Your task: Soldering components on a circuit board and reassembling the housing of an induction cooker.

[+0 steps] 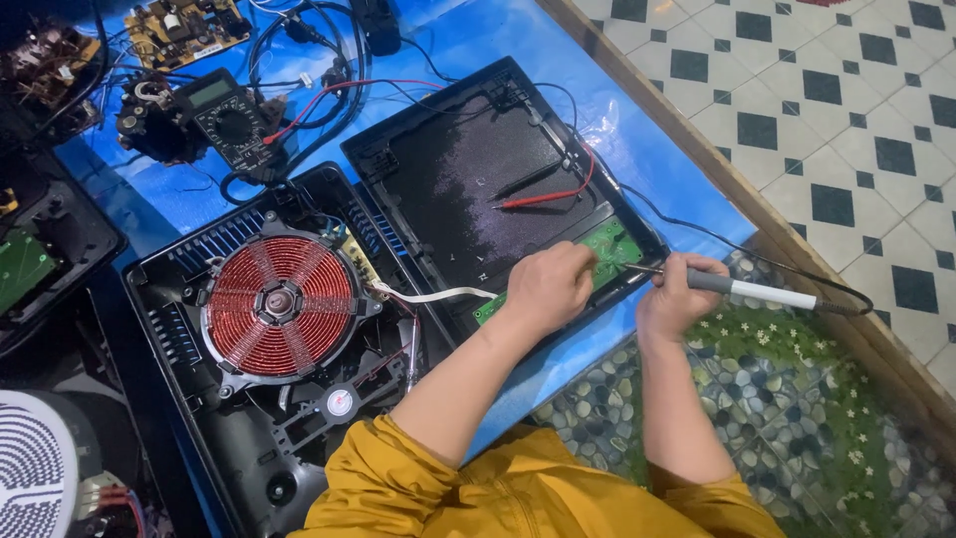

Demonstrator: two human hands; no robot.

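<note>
**Soldering iron on the green board, head view**

While my right hand [675, 297] is closed around the grey grip of the soldering iron [742, 289], its thin tip points left toward the green circuit board [609, 249]. That board sits along the near edge of the black top cover [468, 169], which lies upside down on the blue sheet [637, 139] covering the table. My left hand [548, 286] is curled shut over the near-left part of the board; it seems to pinch something small against it, though my fingers hide what, so I cannot say for sure.

A white ribbon cable [438, 294] runs from under my left hand to the open cooker base [189, 259] on the left, where the copper coil [280, 304] lies flat in the middle. Red and black probes [543, 189] rest on the cover, well above my hands, and their leads trail back to the multimeter [227, 118] near the far-left corner of the sheet. The iron's black cord [846, 299] loops off toward the wooden edge [757, 209] on the right. My yellow sleeves [498, 488] fill the bottom of the view.
</note>
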